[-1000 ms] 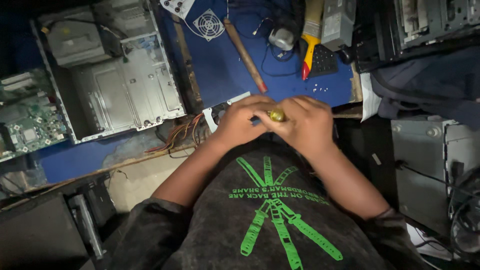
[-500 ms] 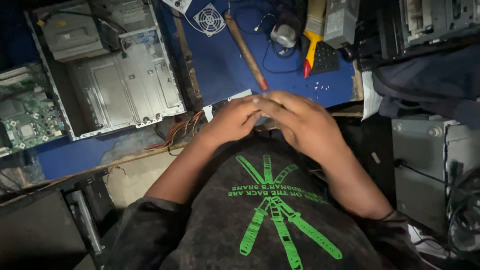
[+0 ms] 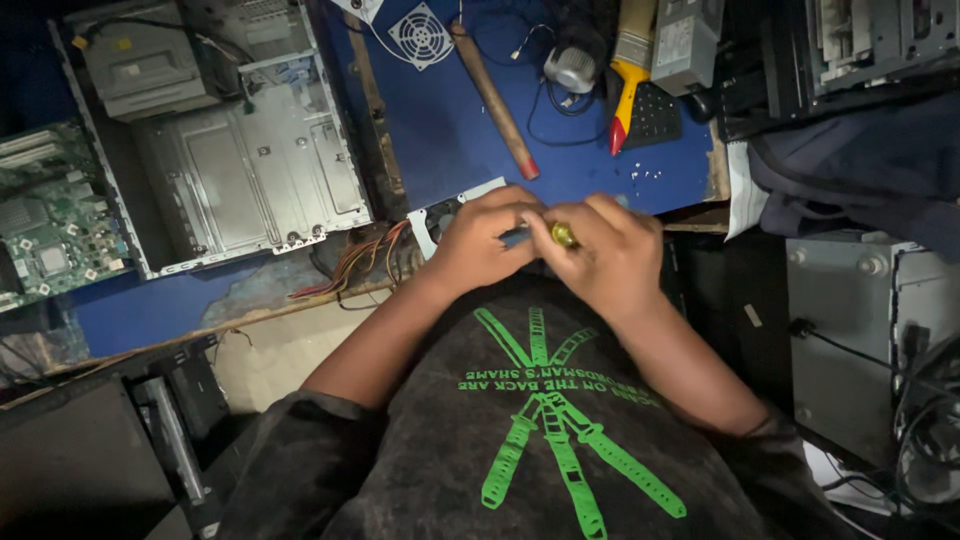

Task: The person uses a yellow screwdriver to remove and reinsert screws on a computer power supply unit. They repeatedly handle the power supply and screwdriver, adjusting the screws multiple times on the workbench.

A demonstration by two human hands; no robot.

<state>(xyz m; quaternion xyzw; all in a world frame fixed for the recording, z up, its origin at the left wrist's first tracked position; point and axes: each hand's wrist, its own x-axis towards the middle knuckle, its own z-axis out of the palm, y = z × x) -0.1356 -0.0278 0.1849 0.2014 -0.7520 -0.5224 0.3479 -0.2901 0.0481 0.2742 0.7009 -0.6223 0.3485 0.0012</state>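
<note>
Screwdriver (image 3: pixel 563 236), identified by its yellow-green handle end, sits upright between the person's two hands at the near edge of the blue bench (image 3: pixel 440 130). The right hand (image 3: pixel 605 255) is wrapped closed round the handle, presumably to turn it. The left hand (image 3: pixel 480 240) is curled over a small fan unit (image 3: pixel 440 215) resting on the bench edge, most likely to brace it; whether the fingers pinch the part cannot be told. Both hands touch, keeping the work close to the body. An open computer case (image 3: pixel 250 170) lies to the left, beside a green circuit board (image 3: pixel 45 230). A wooden-handled tool (image 3: pixel 495 100) and a brush (image 3: pixel 630 60) lie behind, set back from the hands.
</note>
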